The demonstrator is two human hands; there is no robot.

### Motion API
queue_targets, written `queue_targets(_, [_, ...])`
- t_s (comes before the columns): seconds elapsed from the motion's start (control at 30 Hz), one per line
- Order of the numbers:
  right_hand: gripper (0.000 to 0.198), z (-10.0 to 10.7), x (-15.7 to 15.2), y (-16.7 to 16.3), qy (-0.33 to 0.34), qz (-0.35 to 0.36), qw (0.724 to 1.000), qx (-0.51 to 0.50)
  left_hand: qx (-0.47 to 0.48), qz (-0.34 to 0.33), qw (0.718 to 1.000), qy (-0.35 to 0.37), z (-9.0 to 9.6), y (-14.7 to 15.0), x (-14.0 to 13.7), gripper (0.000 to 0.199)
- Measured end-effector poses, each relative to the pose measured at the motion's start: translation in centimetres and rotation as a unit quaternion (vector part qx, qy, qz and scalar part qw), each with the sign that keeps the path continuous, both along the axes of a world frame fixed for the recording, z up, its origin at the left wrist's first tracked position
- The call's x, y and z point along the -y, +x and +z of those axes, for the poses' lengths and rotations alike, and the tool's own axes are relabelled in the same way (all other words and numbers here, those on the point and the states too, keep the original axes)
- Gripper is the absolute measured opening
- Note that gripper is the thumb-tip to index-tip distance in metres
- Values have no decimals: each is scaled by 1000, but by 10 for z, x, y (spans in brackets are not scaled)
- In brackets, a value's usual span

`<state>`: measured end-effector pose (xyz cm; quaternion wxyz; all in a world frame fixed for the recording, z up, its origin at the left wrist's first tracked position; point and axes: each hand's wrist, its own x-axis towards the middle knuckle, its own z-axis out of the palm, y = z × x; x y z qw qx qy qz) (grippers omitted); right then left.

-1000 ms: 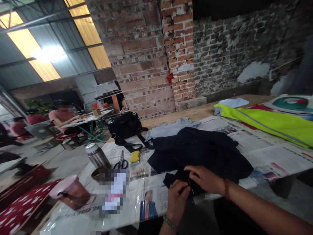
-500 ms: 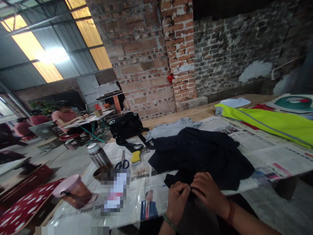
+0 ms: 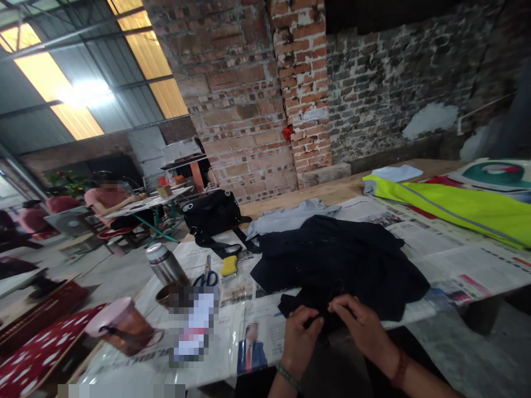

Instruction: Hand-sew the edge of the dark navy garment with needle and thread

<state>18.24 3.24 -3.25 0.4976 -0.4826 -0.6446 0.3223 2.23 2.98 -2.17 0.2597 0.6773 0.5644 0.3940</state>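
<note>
A dark navy garment point(image 3: 336, 254) lies bunched on the newspaper-covered table, its near edge hanging toward me. My left hand point(image 3: 299, 334) is closed on the near edge of this cloth, thumb and forefinger pinched together. Just to the right, my right hand point(image 3: 363, 326) is pinched closed over the same cloth. Whatever sits between its fingertips is too small to make out. A small gap separates the two hands. Behind the navy garment lies a light grey cloth point(image 3: 290, 218).
Left of the garment are a small yellow object point(image 3: 229, 266), scissors point(image 3: 207, 276), a steel flask point(image 3: 166, 265), a pink-lidded container point(image 3: 124, 326) and a black bag point(image 3: 213, 213). A bright yellow garment point(image 3: 452, 207) and an iron point(image 3: 493, 172) lie right. A person point(image 3: 110, 199) sits at a far table.
My right hand has moved slightly right and away from the left hand, so the fingertips that were together are now apart. The left hand stays nearly in place on the cloth.
</note>
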Motion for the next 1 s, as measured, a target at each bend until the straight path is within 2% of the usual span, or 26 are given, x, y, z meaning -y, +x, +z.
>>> queue_targets(0.13, [25, 16, -3, 9, -21, -34, 996, -84, -9, -4, 1000, 6, -1, -1, 1, 9])
queue_targets(0.27, [22, 35, -5, 22, -44, -4, 977, -210, -2, 3, 1000, 4, -2, 0, 0, 9])
queue_targets(0.4, [22, 46, 4, 36, -118, 22, 906, -406, 8, -2, 1000, -4, -1, 0, 0, 9])
queue_targets(0.47, [24, 49, 10, 48, -145, 24, 876, -460, 11, -3, 1000, -3, -1, 0, 0, 9])
queue_targets(0.57, [32, 53, 20, 73, -178, 8, 847, -502, 10, -5, 1000, 4, -1, -1, 0, 10])
queue_targets(0.67, [38, 55, 29, 98, -197, -28, 840, -504, 7, -6, 1000, 9, -2, -1, -1, 10])
queue_targets(0.73, [33, 55, 33, 112, -195, -58, 844, -496, 7, -6, 1000, 11, -3, -1, -1, 10])
queue_targets(0.87, [27, 55, 38, 133, -177, -118, 846, -490, 4, -3, 1000, 10, -3, -1, -1, 9])
queue_targets(1.0, [25, 49, 39, 146, -135, -130, 845, -500, -5, -1, 1000, 8, -1, -1, 0, 9])
